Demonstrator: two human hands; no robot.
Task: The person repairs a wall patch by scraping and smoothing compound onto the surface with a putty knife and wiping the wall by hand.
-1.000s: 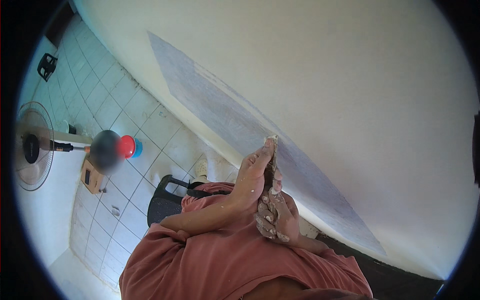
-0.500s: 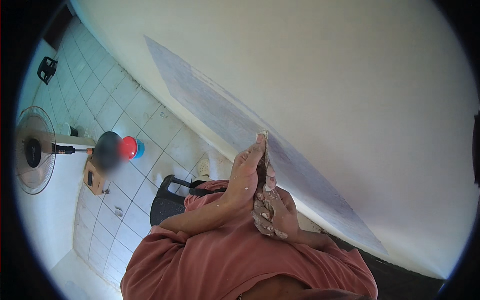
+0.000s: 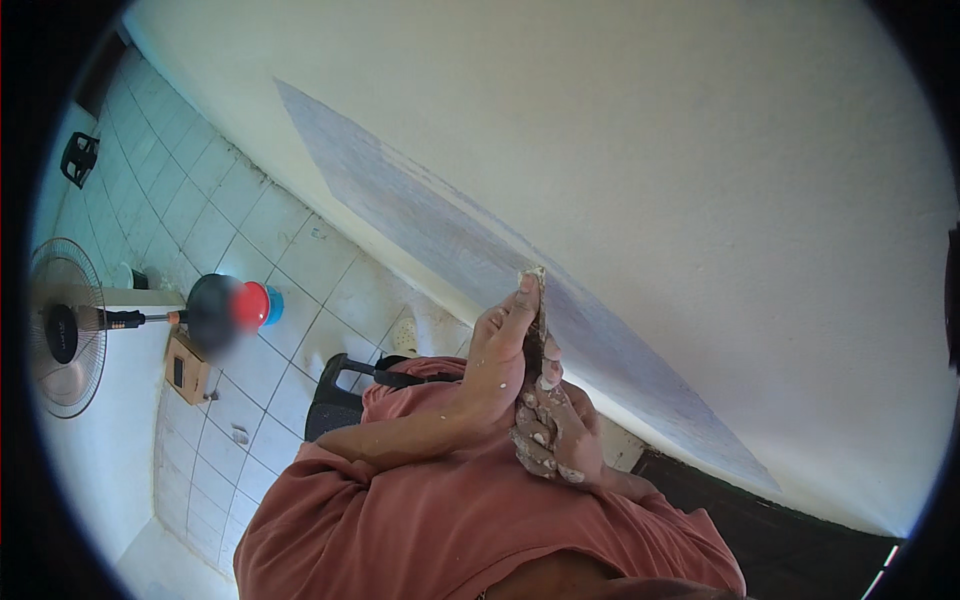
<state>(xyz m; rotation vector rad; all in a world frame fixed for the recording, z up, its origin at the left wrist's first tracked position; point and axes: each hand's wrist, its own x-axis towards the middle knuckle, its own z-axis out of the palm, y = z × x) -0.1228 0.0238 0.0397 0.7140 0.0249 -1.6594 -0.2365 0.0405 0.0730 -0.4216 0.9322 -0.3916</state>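
Both hands, left hand (image 3: 500,355) and right hand (image 3: 552,432), clamp together on 1 putty knife (image 3: 536,318).

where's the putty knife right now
In the head view, the putty knife is just right of centre, clamped between the left hand and right hand, its blade against the white wall at the grey patch.

Putty knife (image 3: 537,318): thin flat blade, plaster-smeared, seen edge-on, upright, tip toward 12 o'clock, pressed between both hands, just off grey wall patch.
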